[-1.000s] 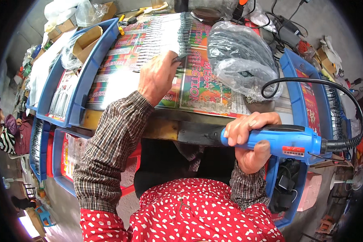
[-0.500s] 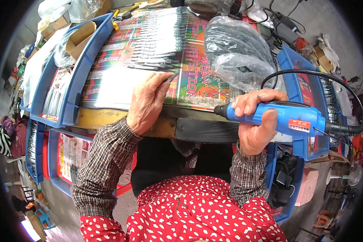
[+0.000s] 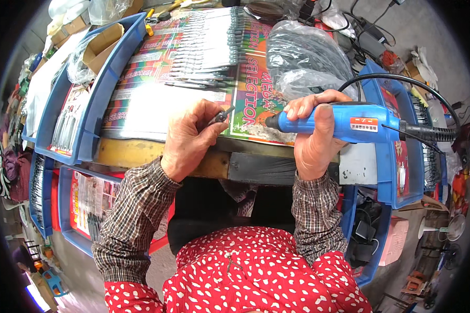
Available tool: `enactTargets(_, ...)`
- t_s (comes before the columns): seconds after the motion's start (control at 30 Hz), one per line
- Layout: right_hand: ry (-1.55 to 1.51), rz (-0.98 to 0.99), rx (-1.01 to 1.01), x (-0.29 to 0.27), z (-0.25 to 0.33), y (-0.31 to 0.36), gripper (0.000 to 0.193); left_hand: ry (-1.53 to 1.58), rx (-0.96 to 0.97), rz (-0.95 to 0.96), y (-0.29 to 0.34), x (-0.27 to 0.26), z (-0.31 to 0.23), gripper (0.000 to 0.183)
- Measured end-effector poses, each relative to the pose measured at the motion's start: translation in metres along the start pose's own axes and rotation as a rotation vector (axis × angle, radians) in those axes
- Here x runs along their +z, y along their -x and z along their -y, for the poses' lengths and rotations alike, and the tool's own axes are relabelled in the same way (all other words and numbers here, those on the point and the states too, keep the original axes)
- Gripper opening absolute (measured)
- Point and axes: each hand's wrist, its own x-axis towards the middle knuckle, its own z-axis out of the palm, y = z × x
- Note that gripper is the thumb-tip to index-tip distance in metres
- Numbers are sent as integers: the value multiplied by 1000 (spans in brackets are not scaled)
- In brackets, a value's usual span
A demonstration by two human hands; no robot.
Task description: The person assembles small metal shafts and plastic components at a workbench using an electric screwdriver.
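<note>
My right hand (image 3: pixel 314 130) is wrapped round a blue corded electric screwdriver (image 3: pixel 363 123), whose black nose points left, over the front of the bench. My left hand (image 3: pixel 190 138) pinches a small dark, slender metal piece (image 3: pixel 221 116) between thumb and fingers; most of its length is hidden in the hand. The screwdriver's nose and that piece are apart. Beyond my left hand lies a long row of slim pen-like pieces (image 3: pixel 206 47) with dark grips, side by side on a colourful printed sheet (image 3: pixel 141 78). Many tiny parts (image 3: pixel 269 112) are scattered on the sheet near the screwdriver's nose.
A clear plastic bag (image 3: pixel 308 57) of dark parts lies at the back right. Blue bins (image 3: pixel 89 112) stand left, and another blue bin (image 3: pixel 384 172) right. The screwdriver's black cable (image 3: pixel 402 76) loops over the right side. A yellow-handled tool (image 3: pixel 150 23) lies far left.
The screwdriver and my right hand have moved left and slightly up. My left hand has turned, and the small dark piece in it now shows more, its tip toward the right.
</note>
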Motion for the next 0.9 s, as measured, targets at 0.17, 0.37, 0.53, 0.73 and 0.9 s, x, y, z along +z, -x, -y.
enactTargets(0.17,135,-23,-38,-1,-3,-2,31,-88,38,-6,7,3,-3,14)
enactTargets(0.37,133,-16,-31,-1,0,-2,35,-410,306,38,11,8,-8,20)
enactTargets(0.53,-27,19,-30,-3,7,0,32,-508,545,48,16,22,-1,24)
enactTargets(0.73,54,-23,5,0,22,6,44,-727,667,62,18,32,3,26)
enactTargets(0.9,46,-9,6,7,31,8,46,-771,783,-8,19,31,8,16)
